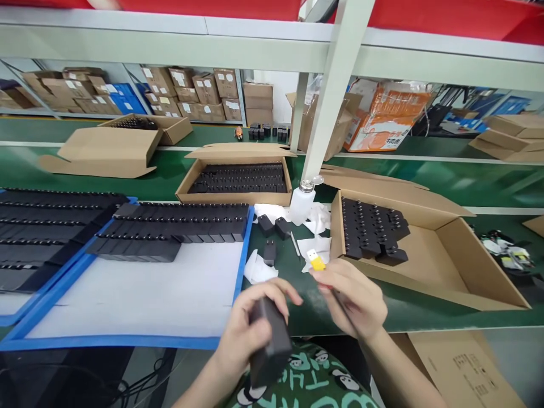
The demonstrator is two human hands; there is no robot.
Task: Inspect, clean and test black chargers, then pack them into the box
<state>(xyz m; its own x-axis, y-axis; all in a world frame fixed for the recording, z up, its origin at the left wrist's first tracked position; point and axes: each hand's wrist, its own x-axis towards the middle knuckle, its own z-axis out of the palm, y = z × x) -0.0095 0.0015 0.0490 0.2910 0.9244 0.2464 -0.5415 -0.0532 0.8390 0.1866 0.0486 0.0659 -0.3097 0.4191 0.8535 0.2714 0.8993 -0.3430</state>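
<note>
My left hand [250, 323] is wrapped round a black power adapter [272, 340], a smooth box held over my lap at the table's front edge. In my right hand [357, 300] a USB plug [315, 259] with a yellow housing is pinched, its metal end pointing away from me, and a dark cable runs back through the fingers. The plug and the adapter are apart. Just beyond the hands lie loose black adapters [270, 252], crumpled white tissues [259, 268] and a thin pen-like tool [295, 243]. A white pump bottle [301, 204] stands behind them.
Left, a blue-rimmed tray [204, 283] carries rows of black adapters, with another tray [12, 317] beside it. Open cartons of adapters stand behind [233, 197] and right [446, 243]. A pale shelf post [327, 107] rises behind the bottle.
</note>
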